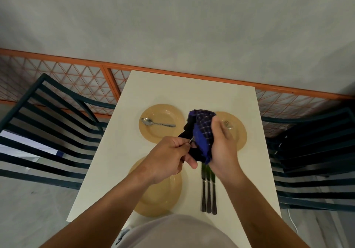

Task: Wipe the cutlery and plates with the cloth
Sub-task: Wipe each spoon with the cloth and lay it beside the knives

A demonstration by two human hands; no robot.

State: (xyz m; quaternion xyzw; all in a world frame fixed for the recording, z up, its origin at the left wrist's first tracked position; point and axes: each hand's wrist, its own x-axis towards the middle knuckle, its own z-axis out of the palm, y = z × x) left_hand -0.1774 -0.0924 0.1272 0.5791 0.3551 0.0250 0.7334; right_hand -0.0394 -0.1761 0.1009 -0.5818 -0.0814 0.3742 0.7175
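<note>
Right hand (221,148) raised over the white bench (255,142), grip wrapped round the bunched blue checked cloth (201,132). Left hand (169,157) pinches a thin metal cutlery handle (191,140) whose other end is buried in the cloth. Three knives (209,192) lie near, between near-left tan plate (161,199) and right bench edge.

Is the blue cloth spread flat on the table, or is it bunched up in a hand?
Bunched up. The blue cloth is off the table, gathered in folds in the right hand and wrapped around the piece of cutlery that the left hand holds.

Probably a café or canteen terrace: a white table (192,94), slatted metal chairs (48,128), an orange mesh railing (76,79).
</note>
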